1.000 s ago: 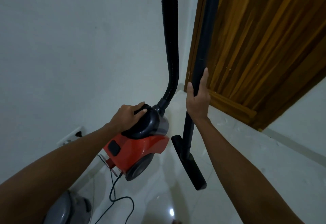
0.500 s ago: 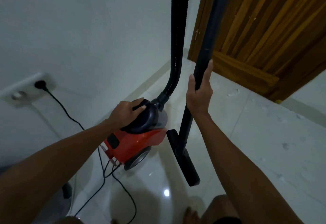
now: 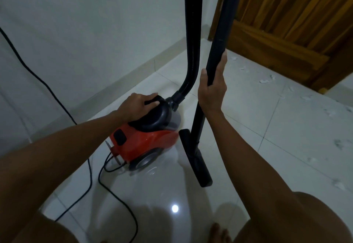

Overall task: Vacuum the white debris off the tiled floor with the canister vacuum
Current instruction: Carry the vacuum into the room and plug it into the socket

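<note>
A red and black canister vacuum (image 3: 150, 143) stands on the glossy tiled floor (image 3: 238, 109) near the wall. My left hand (image 3: 137, 105) grips its black top handle. A ribbed black hose (image 3: 193, 38) rises from the canister's front out of view. My right hand (image 3: 212, 88) holds the black wand (image 3: 219, 32) upright, fingers around it. The wand's flat floor nozzle (image 3: 196, 156) rests on the tiles just right of the canister. White debris (image 3: 267, 79) lies scattered on the tiles to the right, toward the door.
A wooden door (image 3: 286, 23) stands at the upper right. The white wall (image 3: 76, 32) runs along the left. The black power cord (image 3: 89, 175) trails across the floor from the canister's rear. My bare foot (image 3: 219, 233) shows at the bottom edge.
The view has tilted further down and the canister now sits lower on the floor. The wall socket has left the view. Both hands keep their holds.
</note>
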